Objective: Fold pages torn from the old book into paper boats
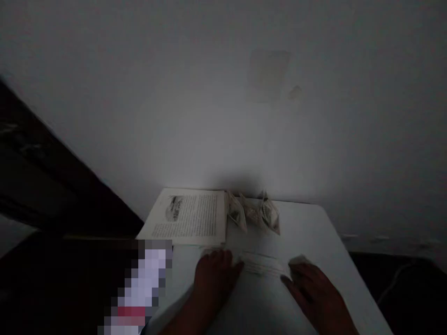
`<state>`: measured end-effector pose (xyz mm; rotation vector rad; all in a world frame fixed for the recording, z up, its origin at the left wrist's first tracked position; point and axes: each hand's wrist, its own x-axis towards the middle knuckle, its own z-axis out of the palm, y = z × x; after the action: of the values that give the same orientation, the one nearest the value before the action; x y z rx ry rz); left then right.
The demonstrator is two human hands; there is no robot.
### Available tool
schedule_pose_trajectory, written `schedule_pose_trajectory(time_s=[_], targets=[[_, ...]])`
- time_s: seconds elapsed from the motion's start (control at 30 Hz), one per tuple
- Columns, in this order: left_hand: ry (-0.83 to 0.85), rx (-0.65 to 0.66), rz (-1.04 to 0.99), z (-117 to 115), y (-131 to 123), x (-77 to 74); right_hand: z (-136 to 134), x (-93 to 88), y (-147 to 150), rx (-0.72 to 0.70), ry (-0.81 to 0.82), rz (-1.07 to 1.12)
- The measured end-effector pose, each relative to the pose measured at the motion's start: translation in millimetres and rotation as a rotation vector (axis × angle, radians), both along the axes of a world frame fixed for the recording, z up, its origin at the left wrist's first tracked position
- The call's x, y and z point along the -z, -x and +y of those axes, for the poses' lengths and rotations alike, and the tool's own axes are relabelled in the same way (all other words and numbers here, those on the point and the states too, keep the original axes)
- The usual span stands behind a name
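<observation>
A folded strip of printed paper [262, 264] lies flat on the white table in front of me. My left hand [214, 274] is closed over its left end, with fingers bent and thumb pointing right along the strip. At the other end, my right hand [316, 291] has its thumb and fingers around the paper, and a pale corner shows above the fingers. The dim light hides exactly how the fingertips grip. Beyond the strip stand several folded paper shapes [270, 215], pointed like little boats.
Printed pages [195, 216] with a picture lie at the table's back left. The white table [303, 228] meets a grey wall [209, 116]. A blurred-out pale object [146, 279] is at the lower left. Dark areas flank the table.
</observation>
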<state>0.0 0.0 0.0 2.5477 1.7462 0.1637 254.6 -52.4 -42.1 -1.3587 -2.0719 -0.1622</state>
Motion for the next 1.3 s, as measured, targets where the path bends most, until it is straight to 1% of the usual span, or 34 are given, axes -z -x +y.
schedule_pose_trajectory(time_s=[0.1,0.2,0.33,0.43,0.53,0.6,0.63,0.7,0.77,0.83,0.9,0.93,1.0,1.07,1.13,1.2,1.3], targets=[[-0.037,0.04,-0.077,-0.1,-4.2,-8.6,3.7,-2.2,-0.9,-0.032,0.016,-0.007],[-0.027,0.161,-0.183,0.8,-8.5,-16.7,7.6,-5.6,1.1,-0.037,0.027,0.012],[0.094,0.344,-0.259,4.4,-14.8,-24.0,11.1,-11.3,7.0,-0.03,0.08,0.096],[0.182,0.375,-0.268,8.5,-17.4,-26.1,12.0,-15.1,9.3,-0.023,0.205,0.206],[0.213,0.347,-0.347,12.0,-15.4,-27.3,11.8,-18.1,9.0,0.059,0.352,0.388],[0.219,0.309,-0.441,13.1,-12.8,-28.7,11.5,-20.4,10.2,0.131,0.408,0.566],[0.219,0.282,-0.498,13.2,-11.8,-29.5,11.5,-22.0,12.2,0.142,0.418,0.665],[0.219,0.217,-0.618,12.5,-11.6,-31.4,12.5,-26.7,20.5,0.103,0.417,0.852],[0.217,0.139,-0.732,11.2,-14.5,-33.3,15.7,-33.6,34.3,0.023,0.439,0.952],[0.207,0.061,-0.839,9.7,-19.5,-34.7,21.3,-41.7,50.9,-0.043,0.526,0.93],[0.207,-0.002,-0.942,8.4,-24.4,-35.3,28.1,-49.0,65.9,-0.027,0.586,0.901],[0.219,-0.03,-0.982,7.9,-26.2,-35.3,31.3,-51.6,71.8,-0.037,0.584,0.895],[0.258,-0.076,-1.017,6.9,-27.8,-34.6,36.3,-54.5,79.8,0.016,0.56,0.882],[0.291,-0.107,-0.998,6.1,-27.4,-33.1,38.8,-54.5,83.9,0.043,0.551,0.867],[0.312,-0.109,-0.956,5.9,-26.7,-31.0,39.0,-53.2,86.0,0.038,0.568,0.834],[0.33,-0.097,-0.916,6.3,-26.7,-28.3,38.4,-51.8,87.4,0.049,0.576,0.774],[0.365,-0.104,-0.88,7.8,-28.2,-24.5,37.8,-50.1,88.3,0.11,0.557,0.664]])
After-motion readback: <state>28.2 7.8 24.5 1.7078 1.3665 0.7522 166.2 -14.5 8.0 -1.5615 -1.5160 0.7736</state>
